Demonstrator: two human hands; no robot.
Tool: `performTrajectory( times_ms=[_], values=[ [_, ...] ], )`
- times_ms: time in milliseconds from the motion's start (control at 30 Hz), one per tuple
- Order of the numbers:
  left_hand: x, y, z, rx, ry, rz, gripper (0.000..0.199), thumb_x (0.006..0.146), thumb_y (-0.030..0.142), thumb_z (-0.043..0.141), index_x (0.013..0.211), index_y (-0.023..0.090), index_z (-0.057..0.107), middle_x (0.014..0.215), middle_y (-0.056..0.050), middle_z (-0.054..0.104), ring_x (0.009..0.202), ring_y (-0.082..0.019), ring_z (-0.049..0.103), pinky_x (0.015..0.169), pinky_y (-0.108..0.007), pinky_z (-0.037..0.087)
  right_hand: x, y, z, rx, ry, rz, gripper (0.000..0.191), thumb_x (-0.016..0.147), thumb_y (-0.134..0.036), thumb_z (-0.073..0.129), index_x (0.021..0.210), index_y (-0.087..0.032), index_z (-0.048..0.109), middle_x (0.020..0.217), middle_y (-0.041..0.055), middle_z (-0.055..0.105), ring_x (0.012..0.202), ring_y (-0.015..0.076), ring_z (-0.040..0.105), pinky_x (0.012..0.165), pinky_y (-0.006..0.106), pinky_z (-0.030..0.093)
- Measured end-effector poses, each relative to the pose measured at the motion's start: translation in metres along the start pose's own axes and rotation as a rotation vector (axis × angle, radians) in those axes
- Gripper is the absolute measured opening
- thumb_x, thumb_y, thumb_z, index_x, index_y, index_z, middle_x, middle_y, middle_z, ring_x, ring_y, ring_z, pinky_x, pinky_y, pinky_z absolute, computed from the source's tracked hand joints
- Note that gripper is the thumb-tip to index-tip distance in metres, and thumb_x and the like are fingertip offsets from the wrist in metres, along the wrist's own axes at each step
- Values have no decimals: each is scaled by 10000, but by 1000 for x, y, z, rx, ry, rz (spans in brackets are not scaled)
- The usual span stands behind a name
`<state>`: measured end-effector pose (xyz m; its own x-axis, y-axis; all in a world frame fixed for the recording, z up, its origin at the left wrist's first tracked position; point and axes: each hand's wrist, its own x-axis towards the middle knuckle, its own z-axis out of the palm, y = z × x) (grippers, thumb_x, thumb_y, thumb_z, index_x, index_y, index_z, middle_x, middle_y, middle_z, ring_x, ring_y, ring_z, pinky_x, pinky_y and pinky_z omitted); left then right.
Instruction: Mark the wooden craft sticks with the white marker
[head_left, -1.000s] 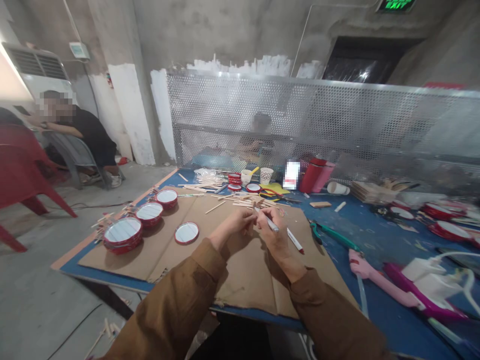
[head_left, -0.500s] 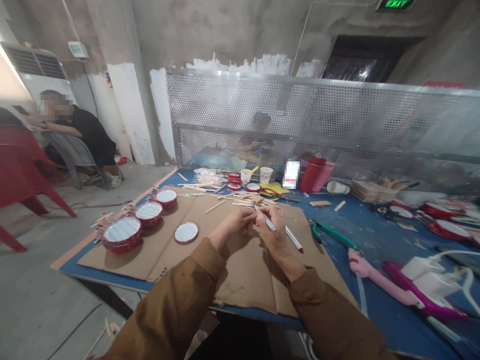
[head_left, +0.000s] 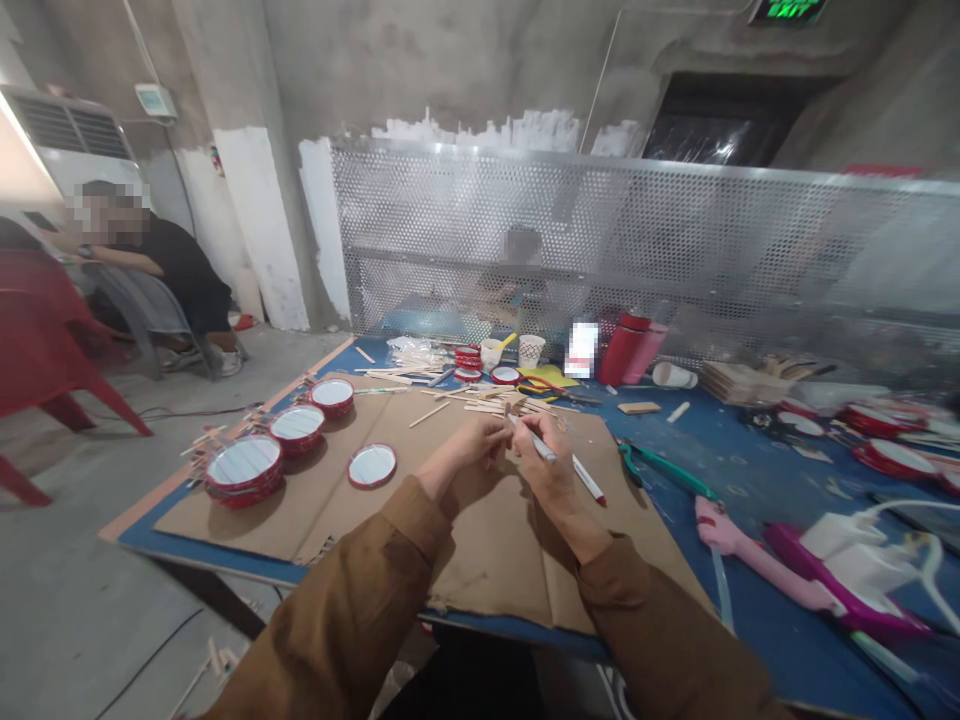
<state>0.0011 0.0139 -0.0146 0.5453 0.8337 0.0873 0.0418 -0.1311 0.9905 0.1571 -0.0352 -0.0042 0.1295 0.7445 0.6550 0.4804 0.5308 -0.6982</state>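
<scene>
I log brown sleeves (head_left: 352,590) on my feed, white pen (head_left: 543,451), red-ended white marker (head_left: 589,480), tan cardboard (head_left: 510,575), red-rimmed white disc (head_left: 373,465), lattice-patterned cup (head_left: 532,351), pink glue gun (head_left: 772,572)

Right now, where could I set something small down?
On the cardboard, there's bare room between the sleeves and between the lone disc and the biggest red stack. It's crowded at the far side, with sticks and cups, and at the right, with a pink tool and plugs. Mind the red-ended marker by the right hand.

Dim overall; glare far left; edges stretched, seemingly soft.
</scene>
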Motion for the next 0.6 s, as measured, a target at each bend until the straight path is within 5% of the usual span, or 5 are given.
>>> performTrajectory(
  times_ms=[600],
  values=[
    [5,-4,-2,18,-10,7,478,994,611,755,799,180,686,522,28,526,422,-90,422,469,-248,299,-1,-3,0,-1,31,4,255,966,-519,604,860,-288,623,703,-1,662,738,237,671,764,384,570]
  ],
)
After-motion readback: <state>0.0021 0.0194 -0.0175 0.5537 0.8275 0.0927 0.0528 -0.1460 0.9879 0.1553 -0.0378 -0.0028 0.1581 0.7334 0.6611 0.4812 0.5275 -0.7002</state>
